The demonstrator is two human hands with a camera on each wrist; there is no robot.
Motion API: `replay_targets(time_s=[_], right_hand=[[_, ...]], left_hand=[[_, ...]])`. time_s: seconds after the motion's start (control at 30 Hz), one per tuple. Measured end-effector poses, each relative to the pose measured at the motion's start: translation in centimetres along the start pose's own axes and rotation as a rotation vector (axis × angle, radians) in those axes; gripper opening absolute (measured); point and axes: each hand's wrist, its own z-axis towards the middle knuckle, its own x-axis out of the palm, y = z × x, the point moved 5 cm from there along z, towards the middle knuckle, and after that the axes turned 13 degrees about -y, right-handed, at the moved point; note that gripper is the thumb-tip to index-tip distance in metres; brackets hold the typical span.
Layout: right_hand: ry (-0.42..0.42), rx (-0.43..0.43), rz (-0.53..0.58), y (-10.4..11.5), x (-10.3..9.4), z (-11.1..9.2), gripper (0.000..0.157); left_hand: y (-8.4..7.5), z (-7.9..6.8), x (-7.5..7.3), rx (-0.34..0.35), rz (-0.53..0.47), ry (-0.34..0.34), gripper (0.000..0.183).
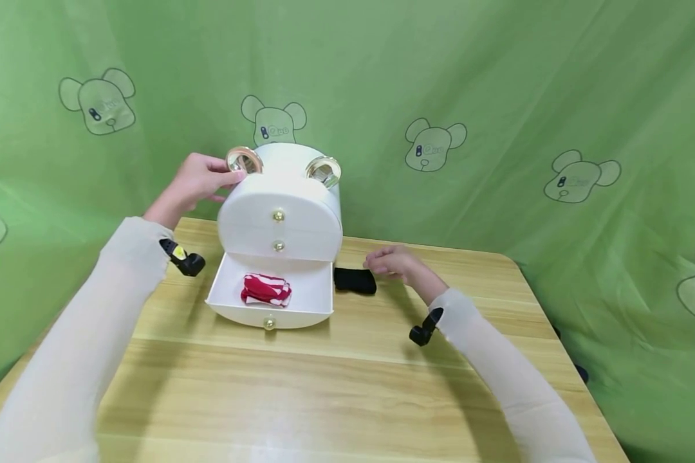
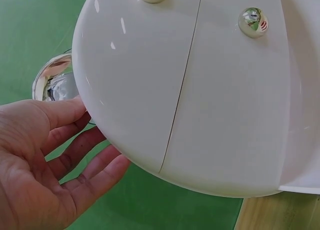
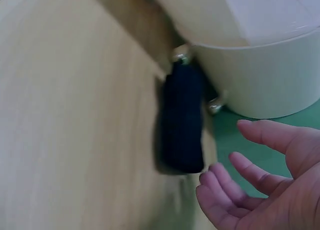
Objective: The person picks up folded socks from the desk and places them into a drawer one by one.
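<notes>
A white drawer box (image 1: 279,222) with gold ear-shaped rings on top and round gold knobs stands at the table's back. Its bottom drawer (image 1: 309,270) is pulled out, with a folded red-and-white cloth (image 1: 266,289) inside. My left hand (image 1: 199,180) holds the box at its upper left, thumb and forefinger at the left ear (image 2: 56,82), the other fingers spread along the side. A folded black cloth (image 1: 355,281) lies on the table just right of the drawer. Beside its right end is my right hand (image 1: 396,262), holding nothing, fingers loosely bent and apart from the thumb.
The wooden table (image 1: 301,399) extends in front of the box and off to the right. A green curtain (image 1: 370,77) printed with bear heads hangs close behind the box and along both sides. The second ear ring (image 1: 324,170) sits on the box's right.
</notes>
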Motion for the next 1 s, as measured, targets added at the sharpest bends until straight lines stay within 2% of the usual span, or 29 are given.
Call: replay_targets(time_s=[0.17,0.53,0.77,1.0], right_hand=[[0.001,0.016,-0.04,-1.1,0.7,0.4,0.056],[0.018,-0.039,-0.123,-2.1,1.4,0.8,0.058],[-0.019,-0.054,-0.161,-2.5,1.6,0.8,0.061],[-0.041,-0.07,-0.191,-2.6,1.4,0.9,0.051]], left_hand=[[0.2,0.1,0.0,0.004,-0.002,0.001,0.046],[0.6,0.4,0.1,0.024,-0.017,-0.007,0.043],[0.4,0.2,0.1,0.023,-0.024,0.0,0.045],[0.3,0.2,0.0,0.022,-0.021,-0.002,0.043]])
